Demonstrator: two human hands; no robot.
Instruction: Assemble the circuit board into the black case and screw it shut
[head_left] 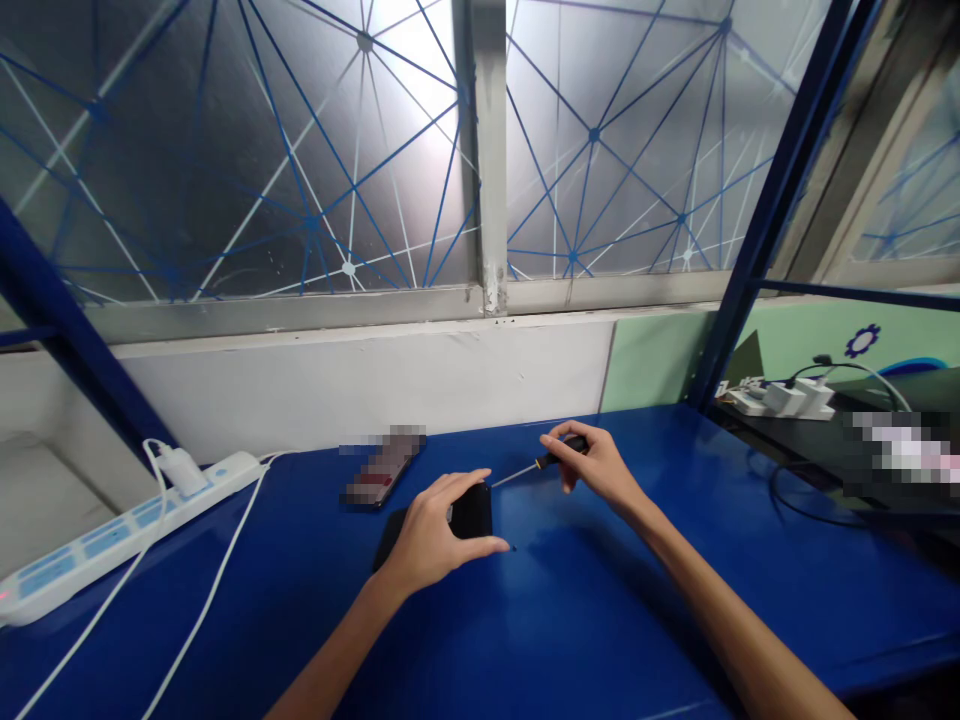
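My left hand (pixel 431 535) is wrapped over a flat black device (pixel 472 512) lying on the blue table, thumb on the near side and fingers on the far side. Much of the device is hidden under the palm, so its exact kind is unclear. In my right hand (pixel 592 460) is a screwdriver (pixel 550 460) with a dark handle and a thin metal shaft. Its tip meets the far right corner of the device. A tiny dark piece (pixel 514 548), perhaps a screw, lies by my left thumb.
A phone (pixel 386 470), partly blurred out, lies behind my left hand. On the left stands a white power strip (pixel 135 530) with a plugged-in charger (pixel 180 470) and trailing white cables (pixel 217 590). Blue frame posts (pixel 739 300) rise at both sides; more plugs (pixel 802 398) sit at right.
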